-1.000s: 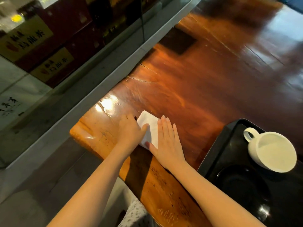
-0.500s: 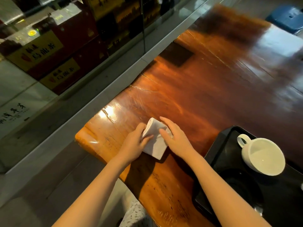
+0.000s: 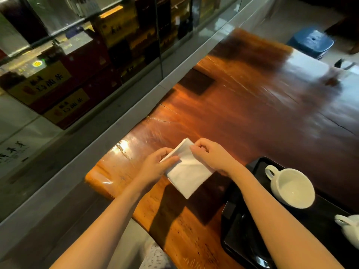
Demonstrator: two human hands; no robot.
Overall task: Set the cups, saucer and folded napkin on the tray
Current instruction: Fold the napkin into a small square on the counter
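Observation:
A white folded napkin (image 3: 187, 171) is lifted off the glossy wooden table (image 3: 242, 117), held between both hands. My left hand (image 3: 155, 167) pinches its left edge and my right hand (image 3: 211, 154) pinches its upper right edge. A black tray (image 3: 233, 220) lies at the lower right, partly hidden by my right forearm. On the tray stands a white cup (image 3: 291, 187) with its handle towards the upper left. A second white cup (image 3: 349, 228) shows only partly at the right frame edge. I cannot make out a saucer on the dark tray.
A glass-fronted display case (image 3: 81, 74) with red and yellow boxes runs along the table's left side, edged by a grey metal ledge (image 3: 116, 121). A blue stool (image 3: 310, 43) stands beyond the table's far end. The table's near-left corner lies just left of my hands.
The napkin went from lying flat under both palms to being pinched and raised off the table, hanging at a tilt. The view has shifted, showing a second cup.

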